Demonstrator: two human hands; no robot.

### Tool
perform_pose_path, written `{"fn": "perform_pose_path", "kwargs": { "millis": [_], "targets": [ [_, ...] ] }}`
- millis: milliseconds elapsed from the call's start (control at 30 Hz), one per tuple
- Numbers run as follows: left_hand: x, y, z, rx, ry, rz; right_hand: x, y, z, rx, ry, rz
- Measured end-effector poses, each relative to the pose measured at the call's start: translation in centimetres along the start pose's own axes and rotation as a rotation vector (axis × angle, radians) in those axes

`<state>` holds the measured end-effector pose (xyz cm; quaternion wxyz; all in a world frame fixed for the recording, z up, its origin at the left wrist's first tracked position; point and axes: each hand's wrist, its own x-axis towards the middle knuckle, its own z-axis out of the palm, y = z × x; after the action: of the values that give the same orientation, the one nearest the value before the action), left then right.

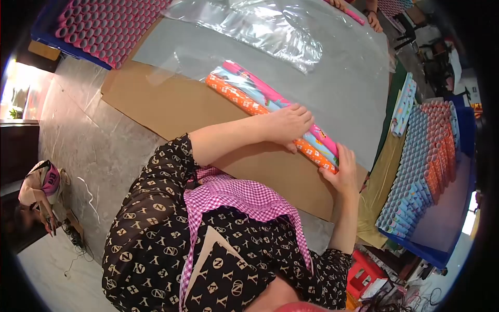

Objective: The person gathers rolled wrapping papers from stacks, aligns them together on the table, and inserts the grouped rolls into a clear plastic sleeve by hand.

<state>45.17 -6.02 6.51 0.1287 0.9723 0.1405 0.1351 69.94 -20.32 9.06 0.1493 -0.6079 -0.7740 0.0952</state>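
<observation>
A bundle of wrapping paper rolls [243, 95] lies slantwise on the worktable: one pink, one light blue and one orange with a white print, side by side. Clear plastic film shines over part of them. My left hand [287, 125] lies across the middle of the bundle, its fingers over the far side and its thumb on the near side. At the bundle's right end, my right hand [343, 169] closes around the roll ends, thumb near and fingers far. Sheets of clear plastic film [275, 34] lie beyond the rolls.
Brown cardboard [150, 99] and a grey sheet [343, 78] cover the table. Blue crates [460, 208] of stacked rolls stand right and far left. More blue rolls [404, 106] lie at the right edge. Another person's hand [375, 22] is across the table; another person [44, 190] is at left.
</observation>
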Motion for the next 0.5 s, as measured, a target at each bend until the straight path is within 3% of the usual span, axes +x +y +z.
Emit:
{"fn": "perform_pose_path", "kwargs": {
  "millis": [500],
  "targets": [
    [4.5,4.4,3.6,0.109,0.118,0.022,1.8,-0.8,1.7,0.041,0.03,0.041]
  ]
}}
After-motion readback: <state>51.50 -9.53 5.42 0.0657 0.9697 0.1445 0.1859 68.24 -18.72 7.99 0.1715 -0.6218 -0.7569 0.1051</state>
